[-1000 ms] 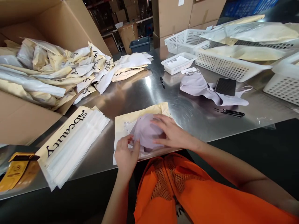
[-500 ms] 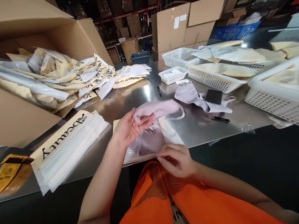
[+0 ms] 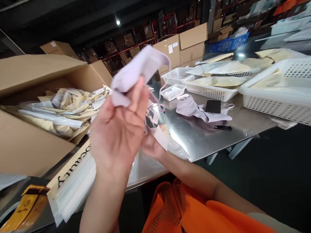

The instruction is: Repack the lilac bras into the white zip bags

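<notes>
My left hand (image 3: 119, 129) is raised in front of me, its fingers and thumb closed on a lilac bra (image 3: 143, 69). The bra's thin straps and small white tags (image 3: 153, 117) dangle to the right of that hand. Lower and behind it is my right hand (image 3: 152, 145), curled at the bra's lower part, its fingertips partly hidden. Under my hands a clear plastic bag with a cream card (image 3: 176, 147) lies on the metal table (image 3: 201, 137). Farther right a second lilac bra (image 3: 188, 108) lies with a black phone (image 3: 213, 106) on it.
Black thread snips (image 3: 221, 127) lie near the table's right side. White baskets (image 3: 274, 105) with packed bags stand behind. To my left are a large carton (image 3: 31, 142) of packed bags, a stack of printed bags (image 3: 77, 181) and a yellow tape dispenser (image 3: 23, 207).
My left hand has lifted the bra up from the table, closer to the camera. My right hand has moved up and left with it. The view has tilted upward.
</notes>
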Motion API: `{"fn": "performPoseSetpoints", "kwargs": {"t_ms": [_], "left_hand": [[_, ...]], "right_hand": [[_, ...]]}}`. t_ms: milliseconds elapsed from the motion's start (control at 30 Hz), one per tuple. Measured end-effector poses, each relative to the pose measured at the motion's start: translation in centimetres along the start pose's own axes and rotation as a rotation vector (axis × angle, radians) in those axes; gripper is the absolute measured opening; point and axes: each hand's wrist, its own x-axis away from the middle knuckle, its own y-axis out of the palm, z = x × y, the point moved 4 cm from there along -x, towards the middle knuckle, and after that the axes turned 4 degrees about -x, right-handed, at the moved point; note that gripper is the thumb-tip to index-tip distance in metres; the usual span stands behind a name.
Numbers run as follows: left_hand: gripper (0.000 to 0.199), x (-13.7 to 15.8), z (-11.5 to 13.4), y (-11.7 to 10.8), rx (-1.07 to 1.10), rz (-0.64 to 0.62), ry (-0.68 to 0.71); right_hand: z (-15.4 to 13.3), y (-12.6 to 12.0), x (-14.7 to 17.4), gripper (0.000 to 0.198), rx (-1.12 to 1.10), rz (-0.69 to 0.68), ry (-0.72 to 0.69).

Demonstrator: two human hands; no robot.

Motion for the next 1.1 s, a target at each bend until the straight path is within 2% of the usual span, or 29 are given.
{"fn": "performPoseSetpoints", "kwargs": {"t_ms": [67,133,233,300,367,433,533,567,633,700,767,833,900,967,1033,1100], "left_hand": [[0.051,0.9,1.6,-2.4,-0.116,0.079,0.117],[0.056,2.2,2.2,-6.2,-0.333,0.224,0.186],[0.059,4.4,0.8,-13.4,-0.691,0.419,0.208],[0.060,5.9,-1.2,-18.8,-0.853,0.537,0.153],[0.065,7.6,-3.2,-24.0,-0.886,0.667,0.075],[0.066,9.3,-4.5,-28.1,-0.898,0.786,0.011],[0.049,11.5,-4.6,-31.6,-1.084,0.944,0.015],[0.045,12.1,-4.3,-32.2,-1.173,0.996,0.039],[0.048,12.9,-3.5,-32.9,-1.344,1.065,0.081],[0.044,13.1,-2.7,-33.3,-1.618,1.014,0.066],[0.041,12.7,-2.5,-33.9,-1.927,0.828,-0.035],[0.047,12.5,-2.8,-35.2,-2.050,0.611,-0.204],[0.048,12.6,-3.2,-36.7,-1.966,0.521,-0.324],[0.041,12.9,-3.3,-37.8,-1.864,0.541,-0.353],[0.030,13.2,-3.2,-38.3,-1.793,0.619,-0.306],[0.021,13.5,-2.7,-38.3,-1.693,0.726,-0.230]], "right_hand": [[-3.2,0.0,-1.0,0.053,-0.108,0.071,-0.109],[-6.4,-0.6,-1.1,0.055,-0.092,0.162,-0.192],[-9.7,-1.9,-0.6,0.049,0.079,0.342,-0.254],[-10.2,-2.7,-0.4,0.037,0.202,0.461,-0.187],[-9.5,-3.4,-0.6,0.030,0.295,0.556,-0.050],[-8.0,-4.0,-1.3,0.029,0.424,0.590,0.055],[-4.9,-4.5,-3.2,0.033,0.791,0.450,0.161],[-3.5,-4.6,-3.8,0.032,0.976,0.347,0.223],[-0.7,-4.8,-4.9,0.028,1.499,0.047,0.368],[1.7,-5.3,-5.6,0.030,2.012,-0.229,0.422],[3.1,-5.8,-6.3,0.030,2.299,-0.386,0.369],[4.0,-6.3,-7.2,0.046,2.364,-0.461,0.313],[4.6,-7.0,-8.2,0.057,2.418,-0.571,0.309],[5.0,-7.8,-9.2,0.048,2.471,-0.649,0.332],[5.1,-8.3,-10.1,0.035,2.518,-0.678,0.332],[4.9,-8.1,-10.8,0.030,2.543,-0.673,0.289]]}}
